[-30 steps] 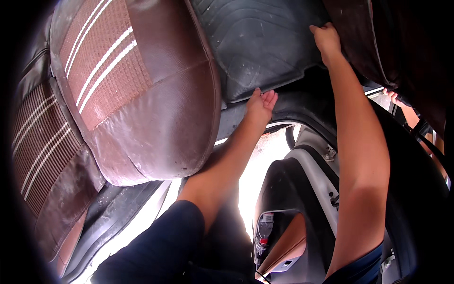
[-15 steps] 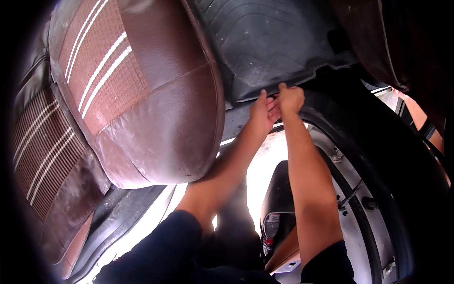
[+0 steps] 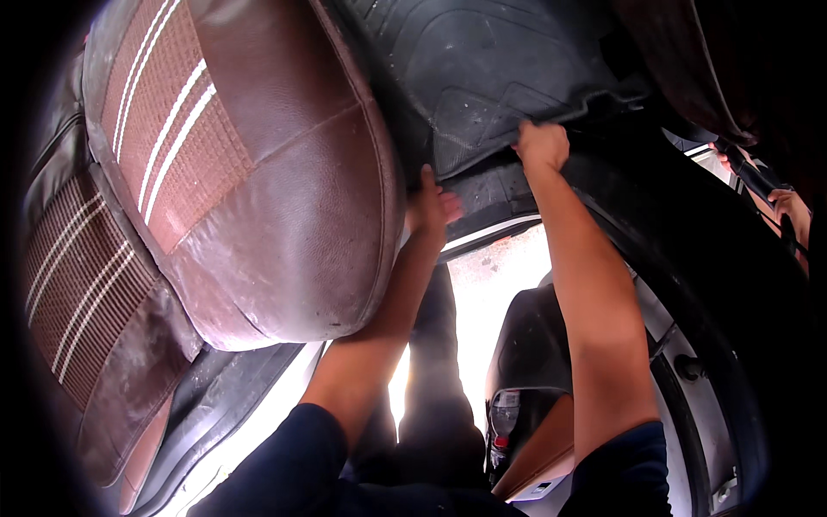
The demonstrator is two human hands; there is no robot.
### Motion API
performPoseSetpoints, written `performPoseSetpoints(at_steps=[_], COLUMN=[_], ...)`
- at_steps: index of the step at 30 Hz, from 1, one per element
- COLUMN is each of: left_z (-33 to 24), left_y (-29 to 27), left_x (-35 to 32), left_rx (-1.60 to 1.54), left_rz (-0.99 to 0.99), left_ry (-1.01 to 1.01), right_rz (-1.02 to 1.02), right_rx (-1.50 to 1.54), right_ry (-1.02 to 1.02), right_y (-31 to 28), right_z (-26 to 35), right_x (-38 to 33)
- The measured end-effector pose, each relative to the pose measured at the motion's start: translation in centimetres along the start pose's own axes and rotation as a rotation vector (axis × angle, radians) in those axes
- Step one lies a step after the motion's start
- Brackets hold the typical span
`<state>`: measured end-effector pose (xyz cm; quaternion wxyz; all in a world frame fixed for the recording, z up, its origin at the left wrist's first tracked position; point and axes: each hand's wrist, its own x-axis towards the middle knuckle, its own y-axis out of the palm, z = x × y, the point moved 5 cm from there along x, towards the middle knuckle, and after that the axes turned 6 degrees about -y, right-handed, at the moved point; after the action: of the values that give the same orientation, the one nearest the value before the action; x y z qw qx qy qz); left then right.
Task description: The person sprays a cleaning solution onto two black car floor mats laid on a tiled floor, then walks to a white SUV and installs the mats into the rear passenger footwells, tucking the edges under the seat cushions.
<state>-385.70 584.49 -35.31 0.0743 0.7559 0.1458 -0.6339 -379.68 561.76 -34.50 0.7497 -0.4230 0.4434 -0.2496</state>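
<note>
Left hand point(image 3: 429, 209), open, has shifted left, leaving right hand point(image 3: 545, 146) seemingly alone pinching the floor mat point(image 3: 482, 73) at its near edge

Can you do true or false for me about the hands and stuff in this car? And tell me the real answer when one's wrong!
1. The right hand is curled at the edge of the dark, ridged rubber floor mat. True.
2. The left hand lies on top of the big brown leather seat. False: it is down beside the seat, near the mat.
3. The stripes on that seat are green. False: they are white.
4. A clear plastic bottle is in the black door pocket. True.
5. The two hands are clasped together. False: they are apart.
</note>
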Motion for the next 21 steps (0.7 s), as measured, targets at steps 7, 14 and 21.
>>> performPoseSetpoints(at_steps=[7,14,21], left_z=[0.5,1.1,1.4], left_y=[2.9,2.9,6.8], left_x=[2.7,2.5,0.8], left_rx=[-0.654,-0.645,-0.804], left_rz=[0.325,0.304,0.501], left_ry=[-0.213,-0.261,-0.411], right_rz=[-0.067,-0.132,-0.033], right_rx=[0.661,0.683,0.656], right_ry=[0.254,0.222,0.125], right_y=[-0.1,0.7,-0.3], right_z=[-1.2,-2.0,-0.8], right_x=[-4.1,-4.9,-5.0])
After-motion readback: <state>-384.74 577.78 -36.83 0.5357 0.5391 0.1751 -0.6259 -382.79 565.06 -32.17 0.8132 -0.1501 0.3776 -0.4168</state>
